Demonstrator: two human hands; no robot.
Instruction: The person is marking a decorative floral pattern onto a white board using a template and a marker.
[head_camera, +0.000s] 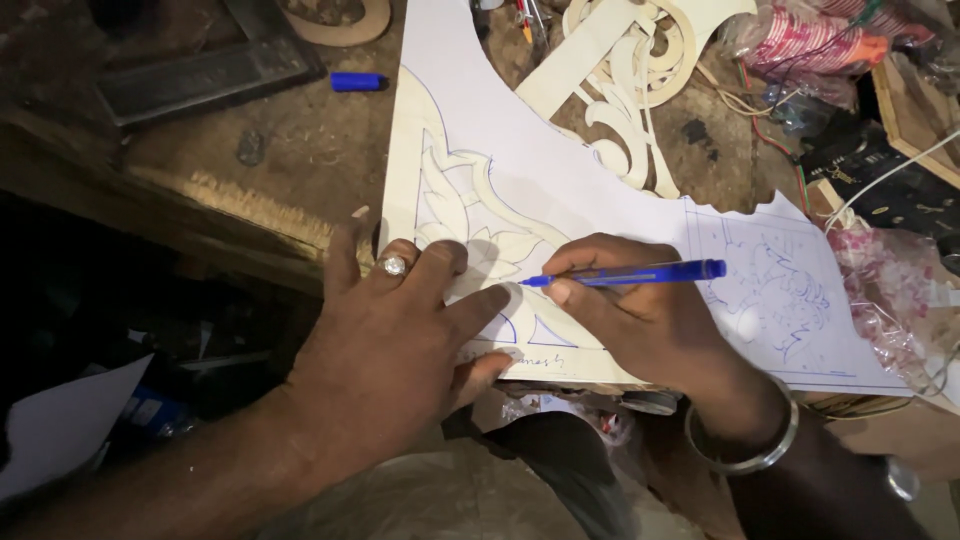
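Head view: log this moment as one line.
left hand: flat on wooden template, pinning it | right hand: holds blue pen, tip at template edge | paper: under template | pen cap: on bench

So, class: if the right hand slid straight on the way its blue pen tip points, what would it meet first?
The right hand aims its blue pen leftward. The tip would probably first meet the left hand, at its fingers pressed on the white paper, though height above the sheet is hard to judge.
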